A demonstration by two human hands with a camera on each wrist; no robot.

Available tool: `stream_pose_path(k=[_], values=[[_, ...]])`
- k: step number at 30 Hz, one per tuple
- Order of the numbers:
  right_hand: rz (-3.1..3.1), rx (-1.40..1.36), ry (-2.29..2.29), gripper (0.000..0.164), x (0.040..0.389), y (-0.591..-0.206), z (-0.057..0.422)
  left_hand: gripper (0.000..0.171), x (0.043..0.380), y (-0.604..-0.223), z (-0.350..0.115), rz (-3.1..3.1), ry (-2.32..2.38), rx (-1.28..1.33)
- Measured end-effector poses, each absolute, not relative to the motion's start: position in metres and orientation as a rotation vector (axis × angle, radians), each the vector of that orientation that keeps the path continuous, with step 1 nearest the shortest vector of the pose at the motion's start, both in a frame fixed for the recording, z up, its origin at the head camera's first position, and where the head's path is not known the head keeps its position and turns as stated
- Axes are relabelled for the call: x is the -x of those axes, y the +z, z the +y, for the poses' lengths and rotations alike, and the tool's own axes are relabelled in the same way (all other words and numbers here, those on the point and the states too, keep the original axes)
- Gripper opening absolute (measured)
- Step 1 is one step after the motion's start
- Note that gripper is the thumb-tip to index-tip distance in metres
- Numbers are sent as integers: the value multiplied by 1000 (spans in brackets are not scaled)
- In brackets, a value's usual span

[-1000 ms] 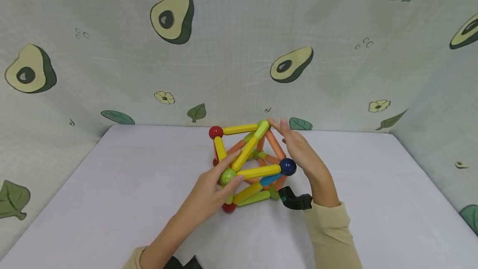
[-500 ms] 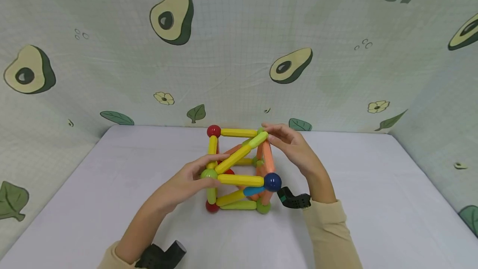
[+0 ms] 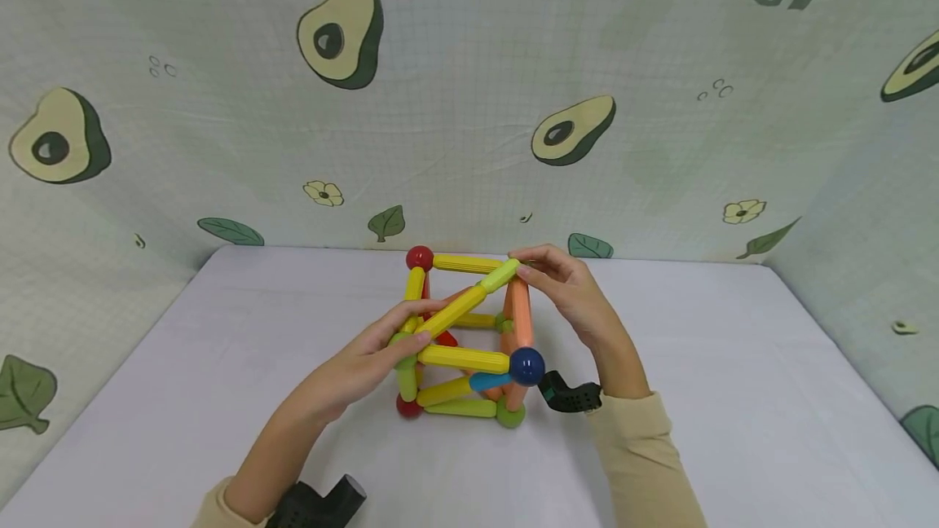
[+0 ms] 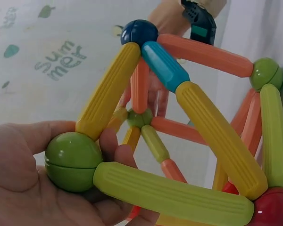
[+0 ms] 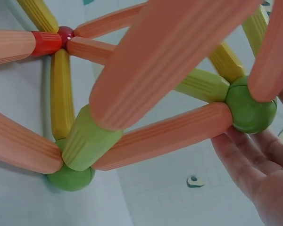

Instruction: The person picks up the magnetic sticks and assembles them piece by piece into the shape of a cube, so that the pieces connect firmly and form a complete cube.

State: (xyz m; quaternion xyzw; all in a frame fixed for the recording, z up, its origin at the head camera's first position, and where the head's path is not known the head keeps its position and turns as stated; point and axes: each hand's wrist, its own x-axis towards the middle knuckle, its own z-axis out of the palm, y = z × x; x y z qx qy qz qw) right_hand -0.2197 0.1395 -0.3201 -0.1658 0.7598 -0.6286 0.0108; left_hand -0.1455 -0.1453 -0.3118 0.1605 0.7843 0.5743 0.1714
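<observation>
A box-shaped magnetic stick-and-ball frame (image 3: 465, 357) stands on the white table, with rods crossing its faces diagonally. My left hand (image 3: 370, 357) grips its near upper left corner, where a green ball (image 4: 73, 161) sits between thumb and fingers. At the far upper right corner my right hand (image 3: 568, 288) pinches with thumb and fingertips. The green ball (image 5: 251, 104) there meets several rods, one of them orange. A dark blue ball (image 3: 526, 367) forms the near right corner, and a red ball (image 3: 420, 258) the far left one. The right fingers partly hide the far right corner.
The white tabletop (image 3: 734, 398) extends around the frame. Behind it rises a cloth backdrop (image 3: 469, 104) with avocado prints, which also lines both sides. Black wrist cameras (image 3: 568, 393) are strapped to both wrists.
The frame has turned, its near side swinging left and toward me, so it faces the head camera more squarely. The left hand moved left with it; the right fingers closed on the far right corner.
</observation>
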Motion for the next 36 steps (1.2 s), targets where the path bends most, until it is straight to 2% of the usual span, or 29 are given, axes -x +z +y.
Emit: stream_pose_path(k=[7,14,18,25,29,32,36], values=[[2487,521,-1897,29,220,-321,135,48,142,-315,-143,2255,1674,-447],[2529,633,-1829,22,220,-324,135,35,139,-316,-138,2286,1693,-419],[2539,639,-1822,22,219,-324,133,35,139,-315,-138,2301,1690,-411],[2637,423,-1769,32,214,-314,136,46,140,-315,-144,2304,1666,-435],[2755,318,-1651,24,208,-305,145,48,141,-314,-146,2292,1659,-450],[2704,485,-1406,19,207,-306,155,49,142,-314,-146,2286,1653,-458],[2417,745,-1253,22,217,-325,156,49,143,-314,-146,2282,1629,-449]])
